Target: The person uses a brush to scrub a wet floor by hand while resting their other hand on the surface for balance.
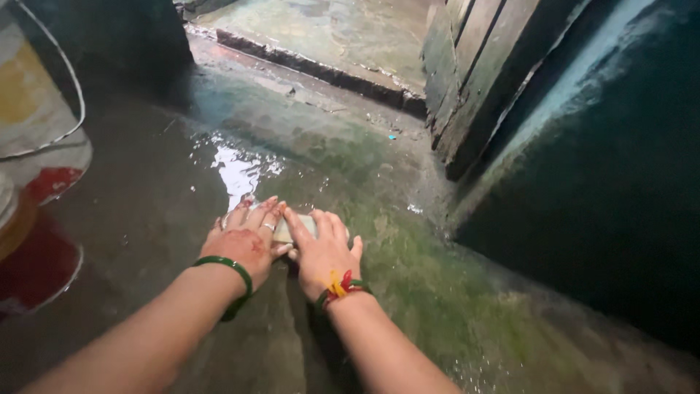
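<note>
Both hands: left hand (244,241) and right hand (324,252) pressed flat on a pale block (286,230) | block lay on wet floor (408,292) | floor was wet near hands, green grime remained | bucket (36,109) stood left

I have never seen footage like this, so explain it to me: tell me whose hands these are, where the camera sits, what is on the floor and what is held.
There is one picture, from a camera worn on a person's head, looking down. The left hand and right hand are that person's own, pressed side by side on a small pale block, possibly a scrubber or soap. Below is a wet concrete floor with greenish staining and a shiny puddle. A bucket stands at the left edge, and a wooden door is at the upper right.
</note>
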